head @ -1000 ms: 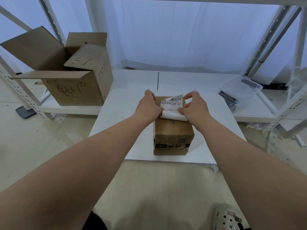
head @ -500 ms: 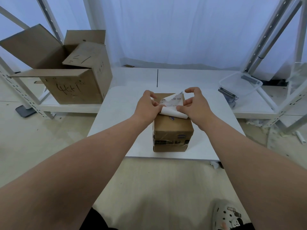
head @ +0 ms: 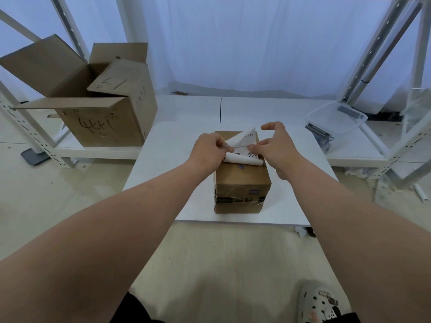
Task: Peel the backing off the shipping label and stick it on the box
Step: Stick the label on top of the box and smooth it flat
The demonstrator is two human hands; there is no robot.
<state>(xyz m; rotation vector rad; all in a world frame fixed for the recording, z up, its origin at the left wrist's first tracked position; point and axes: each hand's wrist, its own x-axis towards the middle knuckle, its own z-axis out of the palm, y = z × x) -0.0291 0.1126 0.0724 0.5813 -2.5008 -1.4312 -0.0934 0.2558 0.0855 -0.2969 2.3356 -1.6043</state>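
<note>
A small taped brown cardboard box (head: 242, 183) stands on a low white table (head: 168, 150). The white shipping label (head: 245, 148) lies over the box's top, printed face up, its near edge curled into a roll. A white corner of it is folded over diagonally at the far left. My left hand (head: 207, 150) pinches that peeled part at the label's left edge. My right hand (head: 275, 148) presses thumb and fingertips on the label's right side, with the index finger lifted and spread.
A large open cardboard box (head: 100, 106) with handwriting sits on the low shelf at the left. A clear plastic tub (head: 335, 120) with small items beside it sits at the right. White metal rack posts (head: 377, 52) stand on both sides. My shoe (head: 319, 304) shows at the bottom right.
My left hand has pulled a white corner diagonally across the label, covering more of the print. My right hand's fingers have opened out and shifted to the label's right side.
</note>
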